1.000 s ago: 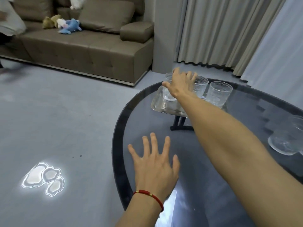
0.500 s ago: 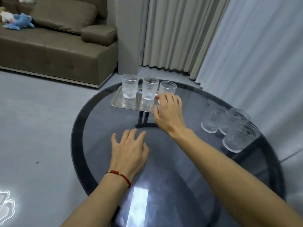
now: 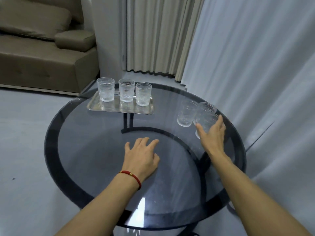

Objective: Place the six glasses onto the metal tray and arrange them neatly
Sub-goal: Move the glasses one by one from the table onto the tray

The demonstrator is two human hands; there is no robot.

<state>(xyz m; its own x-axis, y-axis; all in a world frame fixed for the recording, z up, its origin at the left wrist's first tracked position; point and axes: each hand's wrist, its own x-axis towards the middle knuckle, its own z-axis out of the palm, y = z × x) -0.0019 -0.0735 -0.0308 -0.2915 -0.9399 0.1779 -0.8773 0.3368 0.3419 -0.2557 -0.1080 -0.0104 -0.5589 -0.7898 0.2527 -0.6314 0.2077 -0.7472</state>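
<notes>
A metal tray point(image 3: 119, 110) lies at the far side of the round glass table point(image 3: 95, 142). Three clear ribbed glasses stand on it in a row: left point(image 3: 105, 89), middle point(image 3: 126, 90), right point(image 3: 143, 94). Three more glasses cluster at the table's right edge: one point(image 3: 185, 114), one behind point(image 3: 207, 108), and the nearest point(image 3: 207, 123). My right hand point(image 3: 213, 136) wraps the nearest one, with the thumb on its left and the fingers on its right, and the glass stands on the table. My left hand point(image 3: 141, 157), with a red bracelet, rests flat near the table's middle, holding nothing.
A brown sofa point(image 3: 39, 53) stands at the back left on grey floor. Curtains point(image 3: 238, 57) hang close behind the table's far and right sides. The table's dark frame shows through the glass top.
My right hand left the tray, swung right across the table and closed around the nearest loose glass. The view turned right. My left hand stayed flat on the table.
</notes>
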